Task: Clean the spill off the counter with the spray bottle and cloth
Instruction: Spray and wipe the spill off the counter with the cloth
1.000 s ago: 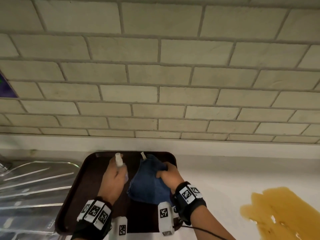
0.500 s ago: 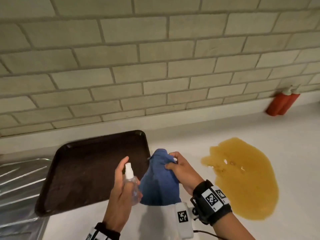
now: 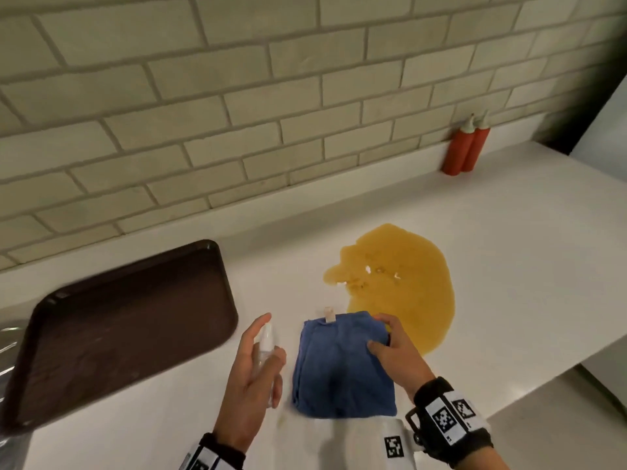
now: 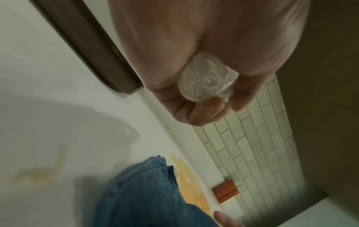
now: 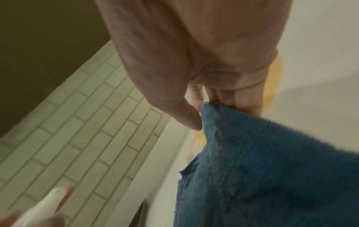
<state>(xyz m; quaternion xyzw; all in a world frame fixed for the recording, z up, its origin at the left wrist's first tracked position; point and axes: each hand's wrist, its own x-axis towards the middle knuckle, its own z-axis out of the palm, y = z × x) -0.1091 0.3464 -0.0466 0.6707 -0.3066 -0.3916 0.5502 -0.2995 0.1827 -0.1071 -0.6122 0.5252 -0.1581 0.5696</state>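
Spill (image 3: 398, 283), an amber puddle, is lying right of centre on the white tabletop (image 3: 509, 232), untouched. Just below-left of it, the right hand (image 3: 393, 351) is pinching the blue cloth (image 3: 342, 368) at its upper right corner, the cloth hanging just short of the puddle's edge. The left hand (image 3: 252, 374) is curling around the small clear spray bottle (image 3: 266, 347), nozzle upward. I'd worry about spray landing on the cloth or the brown tray (image 3: 112, 320) if the nozzle is not facing the puddle, and about wiping pushing liquid off the near edge. Which way the nozzle is facing is lost to blur, and whether the cloth is touching the tabletop is unclear.
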